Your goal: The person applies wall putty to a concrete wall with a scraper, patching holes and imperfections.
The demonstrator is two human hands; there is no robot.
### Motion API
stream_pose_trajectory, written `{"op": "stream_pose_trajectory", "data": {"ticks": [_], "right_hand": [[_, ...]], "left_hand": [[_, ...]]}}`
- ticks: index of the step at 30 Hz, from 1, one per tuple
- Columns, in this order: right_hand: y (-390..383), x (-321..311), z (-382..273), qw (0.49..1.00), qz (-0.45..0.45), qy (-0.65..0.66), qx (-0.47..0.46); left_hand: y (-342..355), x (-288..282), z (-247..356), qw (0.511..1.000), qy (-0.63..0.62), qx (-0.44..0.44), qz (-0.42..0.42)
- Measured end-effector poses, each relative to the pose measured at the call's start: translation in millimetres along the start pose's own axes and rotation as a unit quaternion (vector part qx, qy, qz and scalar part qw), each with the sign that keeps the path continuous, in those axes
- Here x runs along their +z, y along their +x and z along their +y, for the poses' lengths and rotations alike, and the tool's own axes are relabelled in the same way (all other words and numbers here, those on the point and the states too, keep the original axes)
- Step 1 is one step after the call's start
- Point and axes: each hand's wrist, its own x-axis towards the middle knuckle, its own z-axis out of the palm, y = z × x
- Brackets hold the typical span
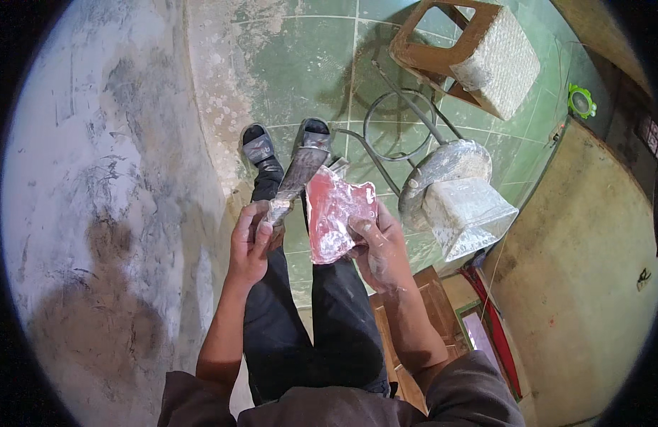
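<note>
I have my left hand (249, 245) closed around the handle of a broad, plaster-smeared scraper (304, 171), blade pointing away from me. My right hand (382, 245) grips a red plate (336, 217) by its right side, thumb on top, fingers mostly hidden; that hold seems chosen to leave most of the smeared face free. Both things are in the air above my legs, the blade just beside the plate; whether they touch, I can't tell. To my right, a whitened container (450, 203) rests on a round metal stool (461, 164), presumably to keep it within arm's reach. I can't make out what, if anything, is inside it.
</note>
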Motion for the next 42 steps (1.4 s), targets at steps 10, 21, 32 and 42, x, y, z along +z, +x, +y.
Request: {"op": "stream_pose_trajectory", "data": {"ticks": [10, 21, 32, 42], "right_hand": [[3, -5, -30, 0.991, 0.069, 0.044, -0.105], [-5, -18, 1, 0.998, 0.037, 0.049, 0.007], [-15, -18, -13, 0.998, 0.051, 0.031, -0.034], [-28, -22, -8, 0.999, 0.045, 0.013, -0.024]], "left_hand": [[-9, -9, -11, 0.973, 0.207, 0.105, -0.001], [-3, 4, -3, 0.946, 0.258, 0.195, 0.001], [-11, -7, -18, 0.936, 0.282, 0.209, -0.002], [-20, -20, -37, 0.905, 0.372, 0.205, -0.018]]}}
